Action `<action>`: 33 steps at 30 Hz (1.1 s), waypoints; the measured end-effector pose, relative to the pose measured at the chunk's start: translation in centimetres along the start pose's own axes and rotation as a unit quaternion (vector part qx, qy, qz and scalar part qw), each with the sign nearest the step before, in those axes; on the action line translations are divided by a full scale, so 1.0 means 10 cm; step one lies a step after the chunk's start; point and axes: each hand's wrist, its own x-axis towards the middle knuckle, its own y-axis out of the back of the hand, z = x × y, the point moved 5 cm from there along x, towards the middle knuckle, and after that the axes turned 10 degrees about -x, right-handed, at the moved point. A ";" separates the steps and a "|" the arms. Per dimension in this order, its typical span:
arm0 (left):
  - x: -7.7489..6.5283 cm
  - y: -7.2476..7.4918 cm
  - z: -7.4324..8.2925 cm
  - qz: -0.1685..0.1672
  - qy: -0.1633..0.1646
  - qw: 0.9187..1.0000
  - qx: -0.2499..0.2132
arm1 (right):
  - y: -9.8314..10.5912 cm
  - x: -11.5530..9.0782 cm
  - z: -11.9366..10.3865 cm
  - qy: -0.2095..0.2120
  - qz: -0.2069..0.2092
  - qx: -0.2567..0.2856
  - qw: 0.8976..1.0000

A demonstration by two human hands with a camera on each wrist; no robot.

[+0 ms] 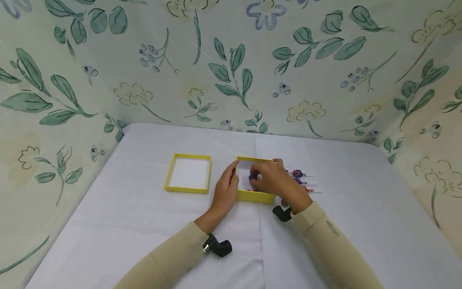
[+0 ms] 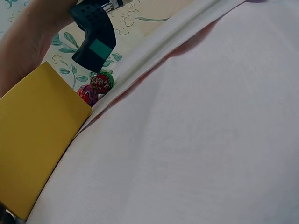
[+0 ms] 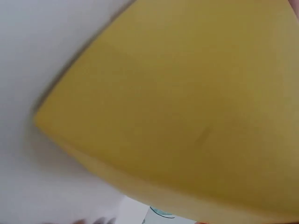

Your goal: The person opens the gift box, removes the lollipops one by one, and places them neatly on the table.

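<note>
A yellow box (image 1: 254, 196) with a white inside stands on the table. My left hand (image 1: 224, 190) rests along its left wall, fingers extended against the outside. Reaching in over the right wall, my right hand (image 1: 274, 176) pinches a purple-wrapped lollipop (image 1: 252, 176) between thumb and fingers. Low in the box shows a bit of red wrapper (image 1: 249, 190); my right hand hides much of the rest. Outside lie several lollipops (image 1: 298, 173), their white sticks pointing right. Yellow box wall (image 3: 187, 107) fills most of the right wrist view.
Left of the box lies a shallow square yellow-rimmed lid (image 1: 187, 190), white inside. A white cloth (image 1: 126, 216) covers the table. Patterned fabric (image 1: 231, 72) with leaves and flowers rises behind and at both sides. In the left wrist view, two lollipop heads (image 2: 101, 83) show beyond the box.
</note>
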 end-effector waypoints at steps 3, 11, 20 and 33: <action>0.00 0.00 -0.01 -0.001 -0.004 1.000 -0.001 | 0.05 0.00 -0.01 0.000 0.016 0.011 1.000; 0.03 0.00 0.03 -0.005 -0.008 1.000 0.001 | 0.31 -0.08 -0.01 0.054 0.102 0.049 0.992; 0.00 -0.02 0.00 -0.003 -0.003 1.000 -0.001 | 0.57 -0.38 0.13 0.117 0.174 0.077 0.975; -0.01 -0.02 0.04 -0.006 0.007 1.000 -0.010 | 0.52 -0.97 0.57 0.058 0.161 0.044 0.984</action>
